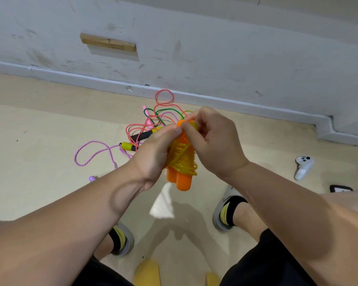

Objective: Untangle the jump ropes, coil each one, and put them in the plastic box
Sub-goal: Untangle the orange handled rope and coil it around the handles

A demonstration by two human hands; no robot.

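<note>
Both hands clamp yellow rope (182, 159) wound on orange handles (180, 180): left hand (153, 153) grips bundle, right hand (213, 141) pinches top. Tangled ropes (149, 124) on floor beyond.

**What the person wears**

The person wears loose black fabric shorts (267, 263) and short black socks with a yellow stripe (228, 212). The socks sit inside pale grey rubber slide sandals (224, 196) with a dark mark on the strap. The forearms, left hand (155, 149) and right hand (213, 143) are bare.
</note>
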